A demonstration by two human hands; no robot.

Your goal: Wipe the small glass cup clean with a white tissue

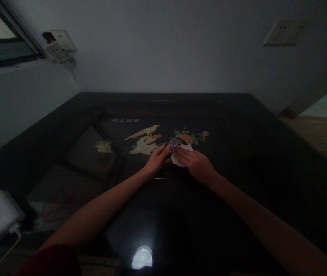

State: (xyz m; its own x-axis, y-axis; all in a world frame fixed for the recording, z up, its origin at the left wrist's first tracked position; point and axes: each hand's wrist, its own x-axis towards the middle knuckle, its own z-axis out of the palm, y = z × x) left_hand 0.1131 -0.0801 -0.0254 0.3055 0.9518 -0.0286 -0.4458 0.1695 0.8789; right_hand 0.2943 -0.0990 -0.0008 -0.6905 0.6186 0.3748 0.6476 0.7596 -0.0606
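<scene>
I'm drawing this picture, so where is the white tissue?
Near the middle of the head view, the white tissue is in the right hand, right by the shiny dark thing that the left hand holds.

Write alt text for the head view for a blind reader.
A person's left hand holds a shiny dark-rimmed object while the right hand holds a white tissue against it, over a glossy black table decorated with a bird and flowers. A white device with a cable is lower left.

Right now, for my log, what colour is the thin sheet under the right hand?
The thin, crumpled sheet looks white in the head view.
</scene>
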